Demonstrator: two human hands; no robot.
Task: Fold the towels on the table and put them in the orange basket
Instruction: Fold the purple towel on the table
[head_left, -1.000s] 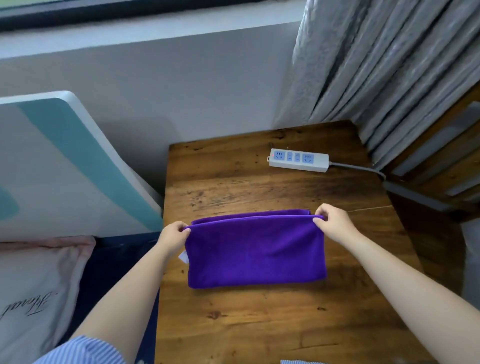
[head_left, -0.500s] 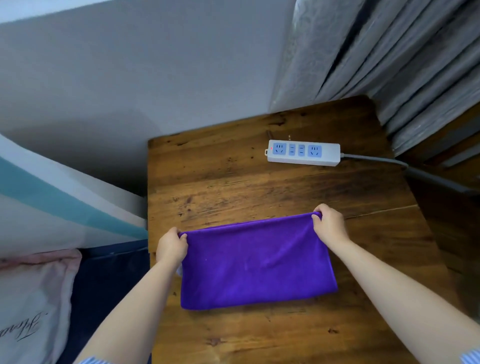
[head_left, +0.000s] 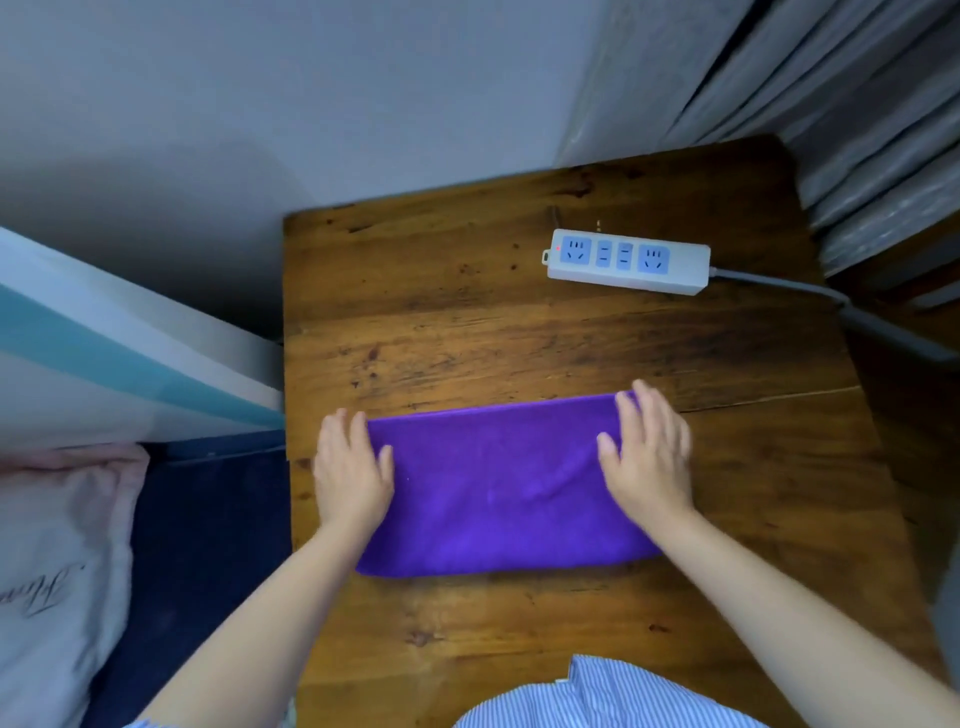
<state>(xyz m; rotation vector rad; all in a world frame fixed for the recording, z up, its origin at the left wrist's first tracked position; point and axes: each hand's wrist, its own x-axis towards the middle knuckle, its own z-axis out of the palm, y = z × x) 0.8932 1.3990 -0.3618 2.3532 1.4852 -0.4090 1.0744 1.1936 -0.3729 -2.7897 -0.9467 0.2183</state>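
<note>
- The wooden table (head_left: 467, 322) filled most of what I saw, its dark grained top running from my body out to the grey wall (head_left: 311, 104).
- A pleated grey curtain (head_left: 831, 104) hung past the table's far right corner.
- To my left, a white panel with a teal stripe (head_left: 104, 358) leaned beside the table, and below it lay a pale pink pillow (head_left: 57, 545) with script lettering, on dark blue fabric (head_left: 208, 519).
- The purple towel (head_left: 498, 483) lay flat on the table in front of me, folded into a long rectangle with a slight wrinkle near its middle.
- My left hand (head_left: 350, 473) rested palm down on the towel's left end, fingers straight and together, gripping nothing, partly over the edge onto the wood.
- My right hand (head_left: 647, 457) pressed flat on the towel's right end, fingers spread and straight, holding nothing.
- My blue-and-white striped shirt (head_left: 613, 701) showed at the near edge of the table.
- A white power strip (head_left: 628, 262) with blue sockets sat well beyond the towel at the far right, its grey cable (head_left: 810, 291) trailing off the table's right edge.
</note>
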